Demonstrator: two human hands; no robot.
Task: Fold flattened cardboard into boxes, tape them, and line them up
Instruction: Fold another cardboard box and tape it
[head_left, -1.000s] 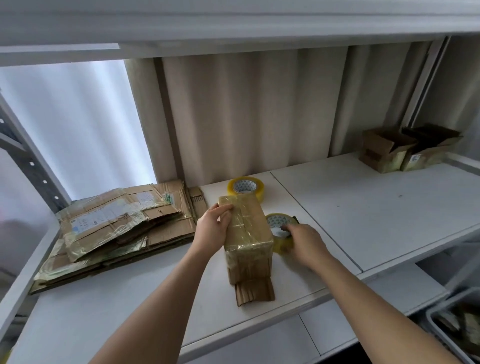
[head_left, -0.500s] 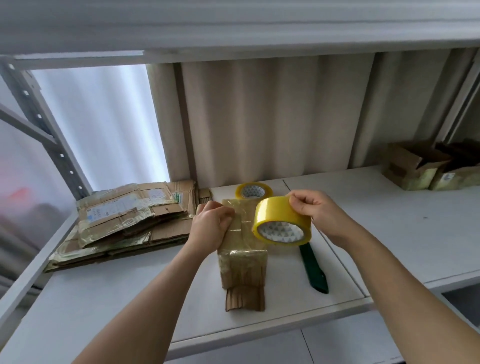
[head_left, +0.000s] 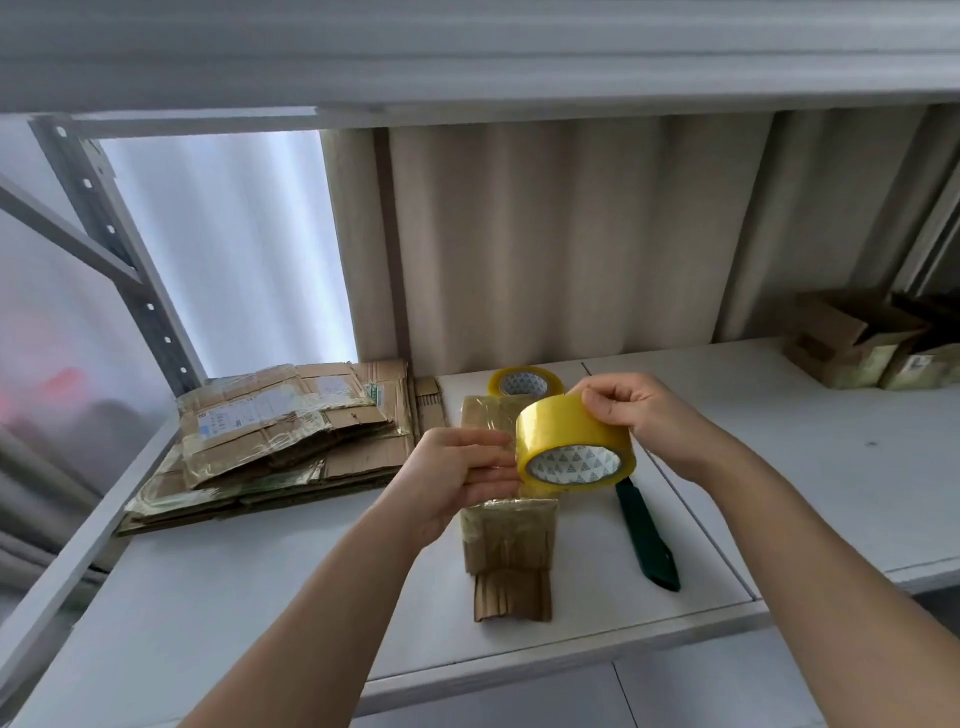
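**Tape Roll Raised Over the Box, Free End Being Drawn**

The right hand (head_left: 631, 415) is gripping the yellow tape roll (head_left: 574, 447) at frame centre, fingers curled over its upper rim, holding it tilted above the folded box (head_left: 506, 535). This is placing the roll where tape can be laid straight onto the box seam. The left hand (head_left: 457, 478) is meeting the roll's left edge with fingers extended; it appears to be pinching a clear strip of tape, though the strip is too faint to confirm. The box is lying on the white shelf (head_left: 260, 597) directly below both hands, its flaps pointing toward the lower edge of the frame.

A green cutter (head_left: 647, 535) is lying just right of the box, within reach for severing the strip. A second tape roll (head_left: 524, 383) is sitting behind the box. The flattened cardboard stack (head_left: 280, 441) is waiting at centre left. Finished boxes (head_left: 862, 348) are standing at the right edge, well apart, which suggests the line-up area.
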